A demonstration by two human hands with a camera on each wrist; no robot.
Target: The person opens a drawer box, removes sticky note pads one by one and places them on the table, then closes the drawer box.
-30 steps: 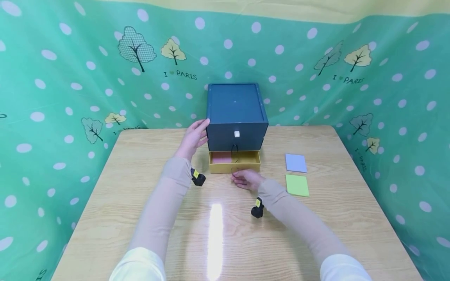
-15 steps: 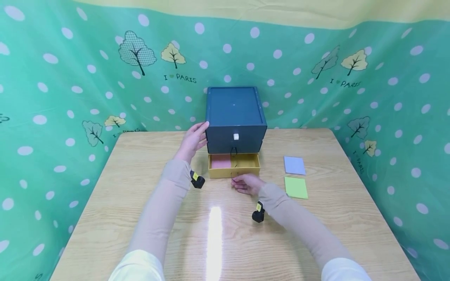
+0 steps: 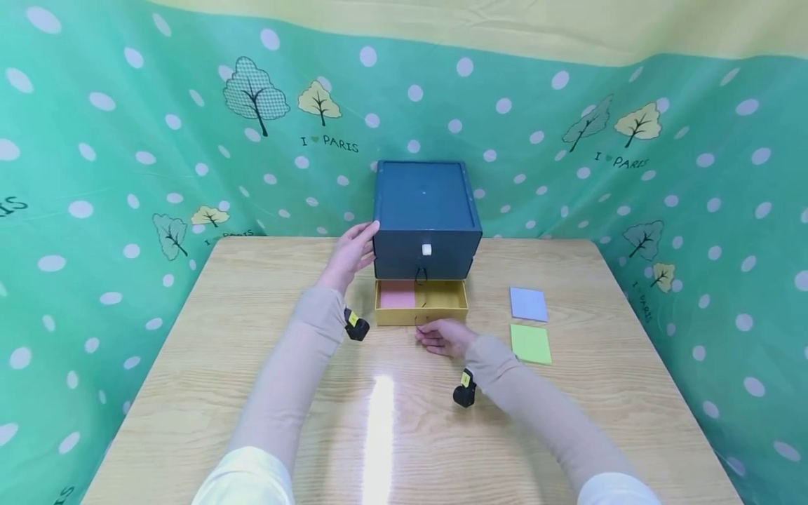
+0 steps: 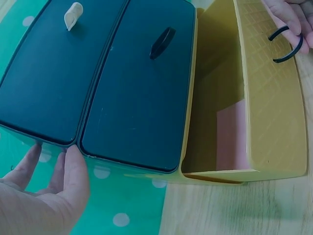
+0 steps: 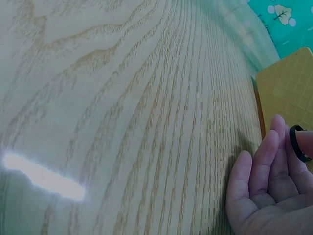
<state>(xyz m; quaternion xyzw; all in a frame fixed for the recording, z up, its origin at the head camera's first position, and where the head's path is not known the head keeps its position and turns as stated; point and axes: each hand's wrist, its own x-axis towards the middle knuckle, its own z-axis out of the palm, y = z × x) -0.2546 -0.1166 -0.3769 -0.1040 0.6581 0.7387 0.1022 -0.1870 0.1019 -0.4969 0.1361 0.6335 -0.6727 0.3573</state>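
A dark blue drawer cabinet (image 3: 424, 196) stands at the back of the table, its yellow bottom drawer (image 3: 393, 318) pulled out. Pink paper (image 3: 398, 294) lies in the drawer's left part. My left hand (image 3: 351, 256) rests against the cabinet's left side, thumb at the front edge, fingers extended along the side. My right hand (image 3: 445, 337) is low at the drawer front and pinches its black ring handle (image 5: 294, 141) between thumb and fingers. In the left wrist view, the upper fronts carry a white pull (image 4: 73, 15) and a black pull (image 4: 162, 43).
Right of the cabinet, a blue square pad of paper (image 3: 529, 304) lies on the wooden table (image 3: 265, 337), with a green square pad (image 3: 531, 344) just in front of it. A green dotted curtain (image 3: 536, 161) hangs behind the cabinet and along both sides.
The yellow drawer has slid slightly further out toward me with my right hand on its ring. My left hand stays on the cabinet's side. The head view has tilted a little upward.
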